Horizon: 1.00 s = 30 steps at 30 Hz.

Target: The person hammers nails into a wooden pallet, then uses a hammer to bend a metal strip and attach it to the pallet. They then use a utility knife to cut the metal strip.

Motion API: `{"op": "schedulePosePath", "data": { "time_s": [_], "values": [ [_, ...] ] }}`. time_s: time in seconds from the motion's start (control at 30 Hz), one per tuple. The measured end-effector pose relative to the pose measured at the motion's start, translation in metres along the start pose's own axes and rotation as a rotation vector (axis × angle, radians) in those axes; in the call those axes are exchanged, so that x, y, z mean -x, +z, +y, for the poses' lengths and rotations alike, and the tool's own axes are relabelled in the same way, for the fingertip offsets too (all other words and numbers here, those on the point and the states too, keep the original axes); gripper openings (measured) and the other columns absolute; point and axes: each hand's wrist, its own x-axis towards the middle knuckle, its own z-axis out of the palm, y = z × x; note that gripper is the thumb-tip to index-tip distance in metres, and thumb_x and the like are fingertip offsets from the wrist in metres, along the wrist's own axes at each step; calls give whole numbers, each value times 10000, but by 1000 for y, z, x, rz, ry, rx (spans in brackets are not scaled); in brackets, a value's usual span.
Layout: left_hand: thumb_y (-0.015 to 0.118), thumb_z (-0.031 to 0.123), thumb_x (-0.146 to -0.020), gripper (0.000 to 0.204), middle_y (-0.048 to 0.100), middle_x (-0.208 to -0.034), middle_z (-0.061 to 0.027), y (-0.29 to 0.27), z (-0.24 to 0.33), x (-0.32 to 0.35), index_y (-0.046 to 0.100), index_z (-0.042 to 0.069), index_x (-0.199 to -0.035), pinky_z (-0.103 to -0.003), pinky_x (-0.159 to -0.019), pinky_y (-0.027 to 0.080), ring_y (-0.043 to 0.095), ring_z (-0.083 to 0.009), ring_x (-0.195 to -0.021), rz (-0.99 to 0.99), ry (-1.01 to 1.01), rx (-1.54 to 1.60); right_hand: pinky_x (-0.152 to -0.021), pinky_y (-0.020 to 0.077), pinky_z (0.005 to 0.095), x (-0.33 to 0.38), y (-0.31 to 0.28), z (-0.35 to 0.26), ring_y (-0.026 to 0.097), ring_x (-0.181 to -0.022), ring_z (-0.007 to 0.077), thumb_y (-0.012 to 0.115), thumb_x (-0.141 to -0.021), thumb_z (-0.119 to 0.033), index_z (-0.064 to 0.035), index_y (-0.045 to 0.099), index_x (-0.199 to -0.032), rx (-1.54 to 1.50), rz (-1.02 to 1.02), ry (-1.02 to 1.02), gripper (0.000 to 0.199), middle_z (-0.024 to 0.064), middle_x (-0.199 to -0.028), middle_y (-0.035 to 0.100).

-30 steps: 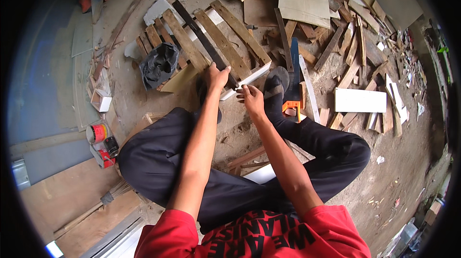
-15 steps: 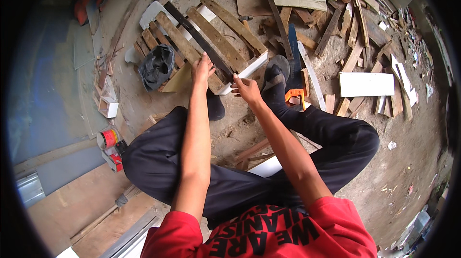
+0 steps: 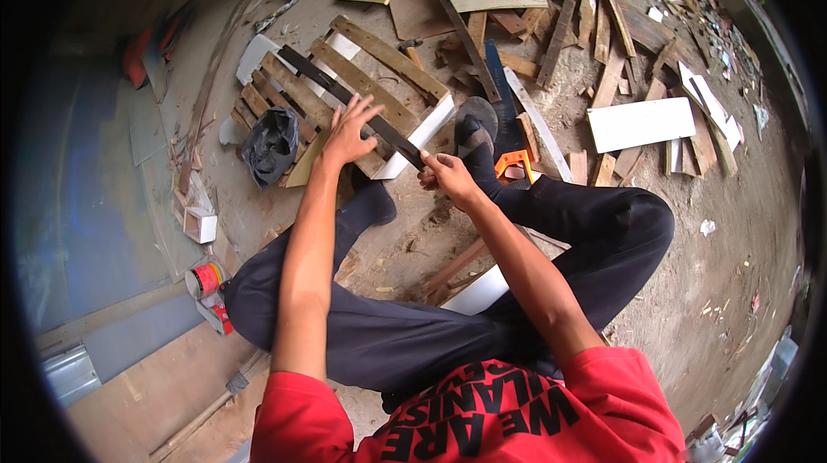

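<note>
on the dusty floor (image 3: pixel 689 273) in front of my crossed legs, a small wooden pallet (image 3: pixel 345 93) lay with a long dark strip (image 3: pixel 349 105) across its slats. the strip's long axis ran from far left down to near right, ending at my right hand (image 3: pixel 448 177). that hand's grip was closed around the strip's near end. my left hand (image 3: pixel 349 131) sat further up the strip, fingers spread apart, palm pressing down on it and the slats beneath. so the strip lay away and to the left of the right hand, with the left hand nearer its middle. a white board (image 3: pixel 418 137) lay just under the near end, and a dark crumpled bag (image 3: pixel 271 146) rested at the pallet's left edge.
</note>
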Motion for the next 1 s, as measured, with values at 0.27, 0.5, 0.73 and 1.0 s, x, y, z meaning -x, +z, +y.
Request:
{"op": "schedulePosePath", "data": {
  "time_s": [0.27, 0.5, 0.73, 1.0],
  "values": [
    [778, 267, -801, 515, 580, -1280, -71, -15, 19, -30, 600, 142, -1268, -453, -1176, 279, 497, -257, -1279, -138, 267, -283, -656, 559, 345, 6, -21, 0, 652, -681, 207, 514, -1012, -502, 41, 627, -985, -109, -10, 85, 556, 130, -821, 672],
    [742, 275, -830, 449, 593, -1213, -84, -8, 17, -29, 599, 97, -1217, -449, -1092, 360, 541, -267, -1202, -118, 313, -255, -680, 570, 363, 12, -27, -14, 685, -732, 233, 471, -1037, -477, 49, 632, -983, -90, -54, 92, 553, 145, -847, 695],
    [731, 308, -847, 427, 586, -1210, -58, -7, 35, -23, 611, 115, -1209, -411, -1042, 362, 528, -238, -1201, -91, 279, -314, -679, 549, 391, -3, -23, -19, 709, -751, 261, 601, -940, -569, 75, 658, -1007, 638, 175, -297, 650, 180, -859, 712],
    [765, 312, -809, 473, 582, -1225, -59, 25, 71, 16, 616, 114, -1211, -441, -1057, 345, 518, -218, -1232, 62, 347, -235, -712, 539, 479, 11, -4, -24, 691, -832, 423, 795, -769, -497, 77, 658, -870, 1074, 231, -374, 598, 285, -807, 668]
  ]
}}
